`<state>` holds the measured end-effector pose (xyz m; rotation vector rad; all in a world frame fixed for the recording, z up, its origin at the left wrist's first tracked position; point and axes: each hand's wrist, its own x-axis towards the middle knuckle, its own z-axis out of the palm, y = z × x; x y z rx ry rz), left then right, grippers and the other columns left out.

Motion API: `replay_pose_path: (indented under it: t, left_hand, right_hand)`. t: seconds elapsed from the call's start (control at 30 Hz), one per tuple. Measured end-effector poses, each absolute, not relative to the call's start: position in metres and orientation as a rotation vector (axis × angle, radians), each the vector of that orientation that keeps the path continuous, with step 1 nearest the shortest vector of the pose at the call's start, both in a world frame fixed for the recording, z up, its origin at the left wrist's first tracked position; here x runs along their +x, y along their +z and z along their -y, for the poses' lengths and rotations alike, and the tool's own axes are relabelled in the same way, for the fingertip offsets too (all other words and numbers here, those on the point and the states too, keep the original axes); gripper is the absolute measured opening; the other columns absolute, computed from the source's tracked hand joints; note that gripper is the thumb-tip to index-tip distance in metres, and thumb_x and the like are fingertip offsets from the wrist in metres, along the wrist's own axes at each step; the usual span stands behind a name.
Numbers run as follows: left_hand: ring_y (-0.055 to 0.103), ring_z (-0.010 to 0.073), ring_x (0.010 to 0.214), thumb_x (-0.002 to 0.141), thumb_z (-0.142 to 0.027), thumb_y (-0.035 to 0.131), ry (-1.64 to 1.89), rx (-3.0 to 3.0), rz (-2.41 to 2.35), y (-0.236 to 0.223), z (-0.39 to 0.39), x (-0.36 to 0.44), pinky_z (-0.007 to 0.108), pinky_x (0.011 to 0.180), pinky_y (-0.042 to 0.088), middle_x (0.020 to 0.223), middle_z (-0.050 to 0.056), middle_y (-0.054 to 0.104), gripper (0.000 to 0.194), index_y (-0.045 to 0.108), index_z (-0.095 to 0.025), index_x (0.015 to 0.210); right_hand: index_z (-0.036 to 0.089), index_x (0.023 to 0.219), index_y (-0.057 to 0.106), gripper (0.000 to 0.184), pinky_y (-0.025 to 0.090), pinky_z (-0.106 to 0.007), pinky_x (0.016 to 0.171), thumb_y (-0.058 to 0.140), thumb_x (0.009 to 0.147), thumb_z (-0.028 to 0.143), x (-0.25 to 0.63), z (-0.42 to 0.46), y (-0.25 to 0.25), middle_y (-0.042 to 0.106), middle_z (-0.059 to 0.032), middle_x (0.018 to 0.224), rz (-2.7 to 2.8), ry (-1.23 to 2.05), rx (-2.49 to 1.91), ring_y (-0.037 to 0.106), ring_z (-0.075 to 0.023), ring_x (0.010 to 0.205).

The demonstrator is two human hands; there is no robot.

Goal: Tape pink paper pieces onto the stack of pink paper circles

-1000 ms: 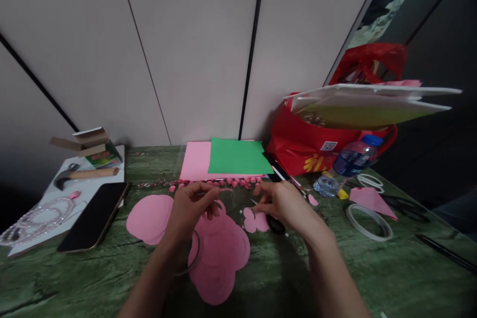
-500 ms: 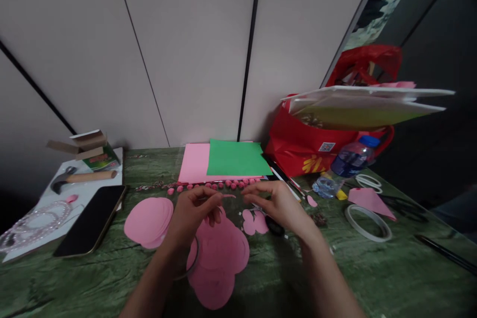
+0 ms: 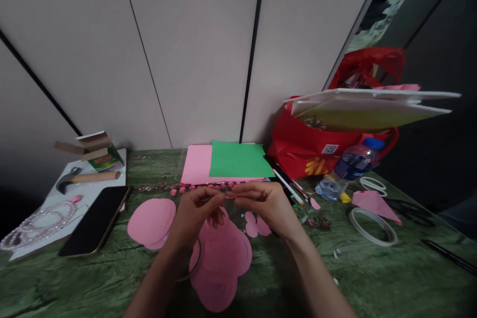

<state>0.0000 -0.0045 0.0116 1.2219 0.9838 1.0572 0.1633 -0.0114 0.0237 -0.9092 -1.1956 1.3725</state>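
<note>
My left hand (image 3: 196, 213) and my right hand (image 3: 264, 203) meet above the green table, fingertips pinched together on a thin pink paper strip (image 3: 228, 196). Below them lies a pile of pink paper circles (image 3: 219, 263), with another pink circle (image 3: 151, 216) to the left. A small pink heart-shaped cutout (image 3: 256, 226) rests under my right hand. A row of little pink paper rolls (image 3: 194, 188) runs along the table just beyond my fingers.
Pink and green paper sheets (image 3: 231, 161) lie at the back. A phone (image 3: 95, 221), hammer (image 3: 87, 179), beads and small box sit left. A red bag (image 3: 320, 151), water bottle (image 3: 348, 166), tape rings (image 3: 372, 226), pens and scissors are to the right.
My right hand has moved left from the table near the heart cutout up to my left hand, and now pinches the strip with it.
</note>
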Motion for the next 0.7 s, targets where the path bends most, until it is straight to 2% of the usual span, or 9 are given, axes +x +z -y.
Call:
replay_pose_path:
  t: [0.33, 0.7]
  left_hand:
    - [0.050, 0.0079, 0.035, 0.074, -0.028, 0.062, 1.067, 1.206, -0.979, 0.0128, 0.0047, 0.0012, 0.018, 0.038, 0.038, 0.040, -0.003, 0.058, 0.017, 0.056, -0.014, 0.066]
    - [0.049, 0.0076, 0.035, 0.074, -0.027, 0.062, 1.066, 1.233, -0.991, 0.0121, 0.0055, 0.0018, 0.017, 0.039, 0.039, 0.040, -0.003, 0.058, 0.015, 0.056, -0.014, 0.070]
  right_hand:
    - [0.018, 0.077, 0.069, 0.017, 0.055, -0.032, 0.077, 0.072, 0.061, 0.016, 0.1638, 0.0113, 0.0206, 0.073, -0.0038, 0.081, 1.213, 1.366, -0.888, 0.069, -0.0199, 0.081]
    - [0.017, 0.075, 0.068, 0.021, 0.055, -0.035, 0.079, 0.076, 0.057, 0.021, 0.1646, 0.0083, 0.0164, 0.073, -0.0046, 0.078, 1.186, 1.371, -0.891, 0.069, -0.0222, 0.080]
